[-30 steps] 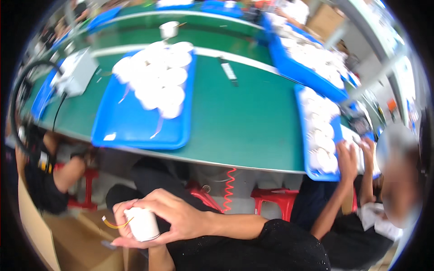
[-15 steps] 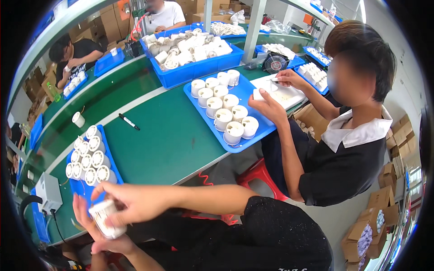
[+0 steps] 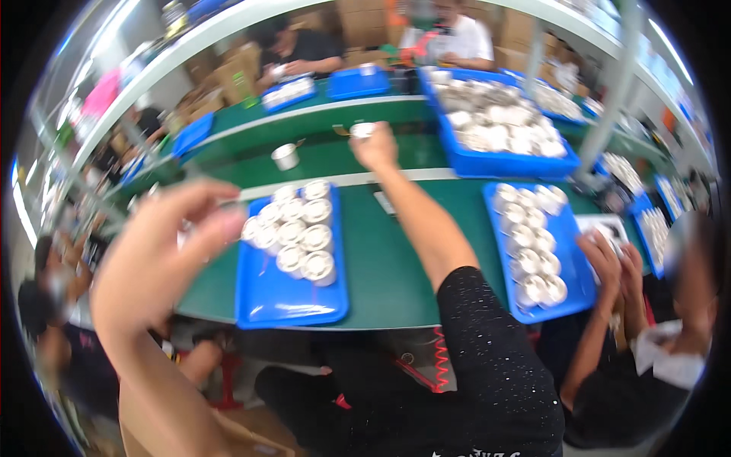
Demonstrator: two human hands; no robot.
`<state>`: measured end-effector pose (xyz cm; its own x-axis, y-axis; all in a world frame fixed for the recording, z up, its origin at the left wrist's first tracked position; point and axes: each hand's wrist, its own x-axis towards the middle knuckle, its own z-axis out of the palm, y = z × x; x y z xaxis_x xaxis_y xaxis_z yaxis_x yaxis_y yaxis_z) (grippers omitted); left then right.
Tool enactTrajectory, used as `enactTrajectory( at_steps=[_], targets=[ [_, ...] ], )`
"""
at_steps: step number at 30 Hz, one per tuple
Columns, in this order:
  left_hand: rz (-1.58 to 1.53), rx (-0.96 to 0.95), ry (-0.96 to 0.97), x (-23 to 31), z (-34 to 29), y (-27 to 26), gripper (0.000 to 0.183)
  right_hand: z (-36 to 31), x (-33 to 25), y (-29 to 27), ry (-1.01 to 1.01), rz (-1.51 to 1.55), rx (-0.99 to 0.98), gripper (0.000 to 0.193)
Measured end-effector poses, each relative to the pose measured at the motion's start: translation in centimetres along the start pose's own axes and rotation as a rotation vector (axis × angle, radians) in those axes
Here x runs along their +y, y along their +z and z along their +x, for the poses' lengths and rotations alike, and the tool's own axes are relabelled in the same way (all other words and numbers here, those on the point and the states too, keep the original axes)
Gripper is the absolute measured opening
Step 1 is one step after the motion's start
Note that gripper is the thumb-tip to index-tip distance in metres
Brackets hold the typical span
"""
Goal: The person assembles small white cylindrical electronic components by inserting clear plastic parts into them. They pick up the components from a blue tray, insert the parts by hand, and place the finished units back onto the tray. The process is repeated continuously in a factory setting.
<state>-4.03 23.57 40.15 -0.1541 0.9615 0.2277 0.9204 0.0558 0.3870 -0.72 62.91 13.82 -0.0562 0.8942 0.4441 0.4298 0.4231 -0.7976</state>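
My right hand (image 3: pixel 378 151) reaches far out over the green belt, its fingers closed round a white round plastic housing (image 3: pixel 362 130) with a short wire at its left. Raised at the left, my left hand (image 3: pixel 164 247) is blurred, with thumb and fingers apart and nothing visible between them. Just right of it, a blue tray (image 3: pixel 289 311) carries several white round housings (image 3: pixel 315 237) with slotted tops. Another white housing (image 3: pixel 285 157) with a wire stands alone on the belt, left of my right hand.
A second blue tray (image 3: pixel 502 293) of white cups lies to the right, beside a co-worker's hands (image 3: pixel 609 263). Behind it stands a deep blue bin (image 3: pixel 506 162) heaped with white parts. A marker (image 3: pixel 384 202) lies by my right forearm. A metal frame (image 3: pixel 609 114) rises at the back right.
The view has swung left. Both hands were together on a white housing at the lower left; now they are apart, my right hand extended over the belt with a housing and my left hand empty.
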Motion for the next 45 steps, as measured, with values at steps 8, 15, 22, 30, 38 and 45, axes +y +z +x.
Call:
enactTrajectory(
  at_steps=[8, 15, 22, 30, 38, 45],
  targets=[
    [0.711, -0.017, -0.206, -2.9, -15.1, -5.8, 0.02, 4.3, 6.3, 0.2, 0.089, -0.291, -0.062, 0.071],
    [0.583, 0.538, -1.101, -7.3, -50.8, -10.2, 0.022, -0.7, 1.8, -0.5, -0.184, -0.433, -0.05, 0.068],
    [0.238, -0.385, -1.628, -15.0, -66.6, -6.7, 0.052, -18.6, -11.6, -9.6, -0.516, -0.246, -0.755, 0.052],
    [-0.136, -0.767, -1.861, -23.8, -65.7, -0.9, 0.08, -23.8, -6.9, -8.3, -0.723, -0.218, -0.592, 0.038],
    [0.169, -0.753, -1.717, -23.7, -69.0, 0.9, 0.061, -24.1, -10.5, -8.8, -0.6, -0.554, -0.671, 0.044],
    [0.862, -0.283, -1.26, -30.7, -64.4, 2.1, 0.059, -25.6, -9.6, -10.6, 0.263, 0.932, -1.1, 0.049]
  ],
)
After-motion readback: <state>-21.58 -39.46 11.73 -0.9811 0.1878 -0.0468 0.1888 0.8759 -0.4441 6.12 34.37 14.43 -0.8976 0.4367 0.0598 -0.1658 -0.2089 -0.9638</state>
